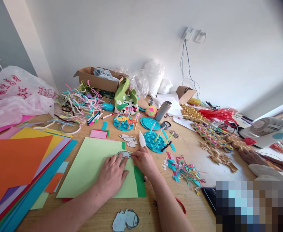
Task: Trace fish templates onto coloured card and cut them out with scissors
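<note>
A small grey-blue paper fish cutout (pixel 124 154) with black drawn outlines lies on a light green sheet of paper (pixel 83 170), near its far right corner. My left hand (pixel 113 175) rests flat on the sheet, fingers apart, with fingertips pressing on the near edge of the fish. At the tail end, my right hand (pixel 142 161) has thumb and finger pinched together on the fish. Beyond the sheet lie white fish cutouts (pixel 129 140) and a white glue bottle (pixel 142 139). More fish cutouts (pixel 125 220) sit at the table's near edge.
Coloured paper sheets (pixel 15 161) are stacked at left. Blue decorated discs (pixel 153 141), a metal flask (pixel 163 110) and paper scraps (pixel 184 169) lie ahead and right. Red-handled scissors (pixel 181 205) are partly behind my right forearm. Another person's hand (pixel 253 158) is at far right, near a fan (pixel 268 129).
</note>
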The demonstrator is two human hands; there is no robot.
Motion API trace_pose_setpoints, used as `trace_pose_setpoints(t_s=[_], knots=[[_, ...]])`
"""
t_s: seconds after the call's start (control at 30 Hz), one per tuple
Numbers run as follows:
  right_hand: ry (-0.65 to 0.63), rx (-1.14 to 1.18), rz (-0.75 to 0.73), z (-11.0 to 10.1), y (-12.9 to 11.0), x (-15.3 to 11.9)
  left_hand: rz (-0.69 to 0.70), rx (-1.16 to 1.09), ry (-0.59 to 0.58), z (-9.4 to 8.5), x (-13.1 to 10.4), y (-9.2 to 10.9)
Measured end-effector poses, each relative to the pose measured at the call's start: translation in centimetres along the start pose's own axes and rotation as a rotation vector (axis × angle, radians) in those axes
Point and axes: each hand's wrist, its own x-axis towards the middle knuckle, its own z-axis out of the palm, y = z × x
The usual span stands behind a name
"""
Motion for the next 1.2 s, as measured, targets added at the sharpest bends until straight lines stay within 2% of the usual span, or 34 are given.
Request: trace_pose_setpoints(t_s=[0.27,0.53,0.87,1.07,1.13,1.2], knots=[[0.031,0.028,-0.065,-0.3,-0.6,-0.1,-0.002,0.005,-0.012,-0.3,0.1,0.1],[-0.017,0.027,-0.087,-0.2,-0.7,-0.1,-0.003,0.006,0.006,0.0,0.1,0.1],[-0.011,-0.021,-0.104,-0.6,-1.8,-0.1,0.034,0.021,-0.039,-1.0,0.3,-0.1],[0.127,0.067,-0.144,-3.2,-4.7,0.3,0.051,0.065,-0.051,-0.8,0.3,-0.1],[0.096,0.091,-0.187,-4.6,-6.3,-0.1,0.05,0.07,-0.048,-0.8,0.3,-0.1],[0.008,0.091,-0.222,-6.0,-8.0,-1.1,0.054,0.066,-0.048,-0.9,0.2,-0.1]])
